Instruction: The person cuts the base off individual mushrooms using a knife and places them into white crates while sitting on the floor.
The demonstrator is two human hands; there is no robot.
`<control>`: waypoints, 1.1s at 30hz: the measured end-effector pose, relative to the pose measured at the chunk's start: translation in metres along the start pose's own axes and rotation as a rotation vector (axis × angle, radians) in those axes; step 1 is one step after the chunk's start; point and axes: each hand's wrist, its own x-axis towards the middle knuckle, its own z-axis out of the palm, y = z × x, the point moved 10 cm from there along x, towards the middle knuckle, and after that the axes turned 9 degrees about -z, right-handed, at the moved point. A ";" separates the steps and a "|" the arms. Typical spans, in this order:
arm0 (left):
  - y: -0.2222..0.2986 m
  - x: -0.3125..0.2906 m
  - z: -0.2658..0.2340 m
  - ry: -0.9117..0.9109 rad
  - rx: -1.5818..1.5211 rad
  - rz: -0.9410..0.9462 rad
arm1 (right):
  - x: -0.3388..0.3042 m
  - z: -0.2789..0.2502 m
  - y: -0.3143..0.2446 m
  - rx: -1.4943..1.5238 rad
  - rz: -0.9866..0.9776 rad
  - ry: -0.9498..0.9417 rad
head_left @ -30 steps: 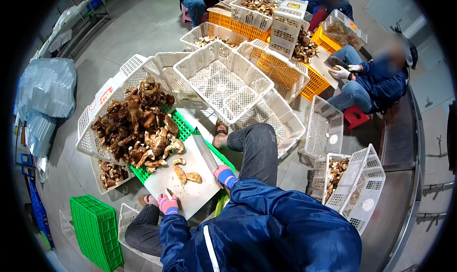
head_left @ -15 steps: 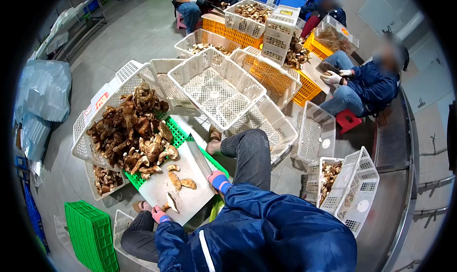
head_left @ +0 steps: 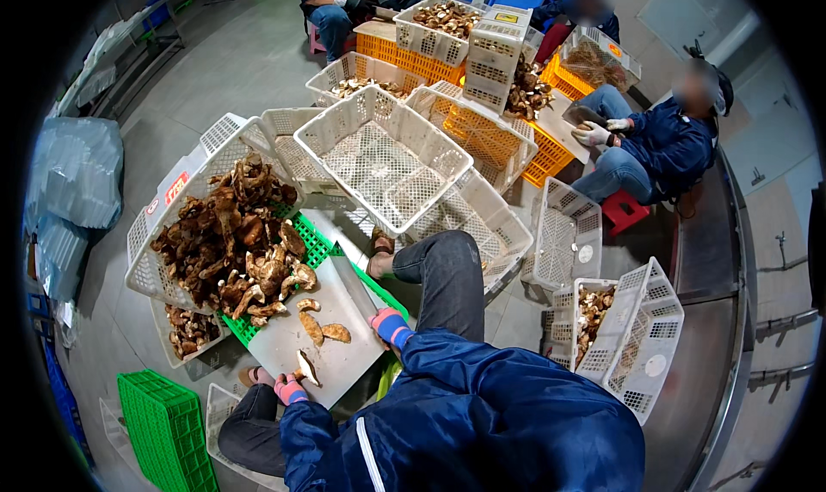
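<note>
My left hand (head_left: 290,389), in a pink glove, is closed on a mushroom (head_left: 308,368) at the near edge of the white cutting board (head_left: 284,341). The mushroom's pale cut face shows. On the right side of the board, my right hand (head_left: 387,324) is closed on a knife, its handle hidden in the grip. The knife's long grey blade (head_left: 365,290) points away from me along the board. Between my hands and the heap lie several loose mushroom pieces (head_left: 311,327). A big heap of brown mushrooms (head_left: 228,234) spills from a tilted white crate (head_left: 185,178) onto the board's far left.
Green crates (head_left: 166,427) stand at the near left. Ahead are white mesh crates (head_left: 383,160), and more (head_left: 641,337) stand at my right, one with mushrooms. Three co-workers sit farther off beside orange crates (head_left: 551,160). Plastic-wrapped bundles (head_left: 77,178) lie at the far left.
The view has shifted slightly, so the surroundings sit a little farther left. Both hands keep their places, with the mushroom and knife still held.
</note>
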 end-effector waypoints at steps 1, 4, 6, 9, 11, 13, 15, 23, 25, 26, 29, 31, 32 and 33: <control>-0.003 0.004 -0.002 0.007 -0.006 0.009 | -0.002 0.000 -0.005 0.035 0.001 -0.013; -0.007 0.010 -0.003 0.016 0.059 0.025 | -0.004 -0.005 -0.015 -0.025 -0.018 -0.039; -0.003 0.006 -0.001 0.009 0.089 0.019 | -0.006 -0.006 -0.012 -0.012 -0.006 -0.042; 0.002 0.000 -0.003 0.013 0.119 0.014 | -0.008 -0.007 -0.014 -0.017 -0.006 -0.056; 0.003 -0.002 -0.002 0.008 0.125 0.020 | -0.013 -0.012 -0.026 -0.123 -0.126 -0.108; 0.003 -0.001 -0.004 0.009 0.114 0.019 | -0.005 0.000 -0.023 -0.170 -0.181 -0.084; 0.003 0.001 -0.005 -0.013 0.093 0.013 | -0.008 -0.007 -0.015 0.015 0.002 -0.010; -0.008 0.009 -0.001 0.020 0.112 0.027 | -0.010 -0.011 -0.021 -0.050 -0.047 -0.062; -0.011 0.012 0.000 0.010 0.149 0.027 | -0.009 -0.009 -0.020 -0.043 -0.002 -0.089; -0.012 0.013 0.001 0.009 0.149 0.029 | -0.009 -0.008 -0.017 -0.043 0.000 -0.087; -0.013 0.012 0.005 -0.046 0.088 -0.009 | -0.008 -0.009 -0.015 -0.044 -0.015 -0.039; -0.008 0.009 0.004 -0.024 0.122 0.012 | -0.006 -0.006 -0.011 -0.005 0.010 -0.059; -0.005 0.007 0.002 -0.003 0.158 0.033 | -0.007 -0.003 -0.008 0.034 0.035 -0.080; 0.000 0.007 -0.001 0.015 0.218 0.072 | -0.007 -0.005 -0.012 -0.008 -0.001 -0.051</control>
